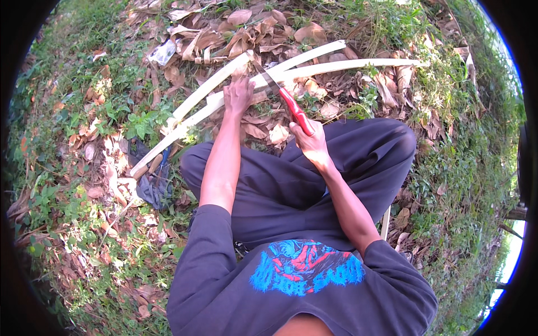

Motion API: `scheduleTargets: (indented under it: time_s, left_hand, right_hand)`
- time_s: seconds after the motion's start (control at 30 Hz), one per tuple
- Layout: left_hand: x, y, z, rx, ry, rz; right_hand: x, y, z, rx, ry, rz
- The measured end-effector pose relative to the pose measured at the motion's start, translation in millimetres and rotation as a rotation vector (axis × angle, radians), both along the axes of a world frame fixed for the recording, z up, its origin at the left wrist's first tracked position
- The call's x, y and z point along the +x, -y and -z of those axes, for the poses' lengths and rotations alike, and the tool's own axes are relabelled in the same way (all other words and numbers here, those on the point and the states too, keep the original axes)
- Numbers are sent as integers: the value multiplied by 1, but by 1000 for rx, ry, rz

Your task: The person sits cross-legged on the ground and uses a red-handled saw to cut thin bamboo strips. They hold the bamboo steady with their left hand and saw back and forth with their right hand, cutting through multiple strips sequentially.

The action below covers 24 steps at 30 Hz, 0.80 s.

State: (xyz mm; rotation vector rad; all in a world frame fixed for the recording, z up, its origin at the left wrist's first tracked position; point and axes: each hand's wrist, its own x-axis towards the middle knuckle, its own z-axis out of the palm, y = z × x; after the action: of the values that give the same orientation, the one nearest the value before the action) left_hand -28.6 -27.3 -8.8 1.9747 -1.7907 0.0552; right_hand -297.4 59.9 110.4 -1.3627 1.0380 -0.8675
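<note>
Cutting seems underway: your left hand holds pale strips, your right hand grips the red-handled blade over them; next, brace them firmly.

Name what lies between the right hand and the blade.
In the head view, the bare front part of the red handle lies between the right hand and the blade.
</note>
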Motion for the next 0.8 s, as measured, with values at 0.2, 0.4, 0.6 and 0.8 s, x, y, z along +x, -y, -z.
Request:
scheduleTargets:
  time_s: [0.2,0.4,0.6,0.8]
  left_hand:
    - [1,3,3,9,16,9]
    - [5,2,15,-60,29,-6]
    - [-2,3,1,-9,4,-20]
    - [-4,5,-7,105,-11,-29]
  right_hand:
    - [4,-3,-1,31,-91,20]
    - [-10,-19,-8,50,-109,32]
    - [-11,-5,-5,76,-105,12]
    - [-5,-16,-2,-16,-120,37]
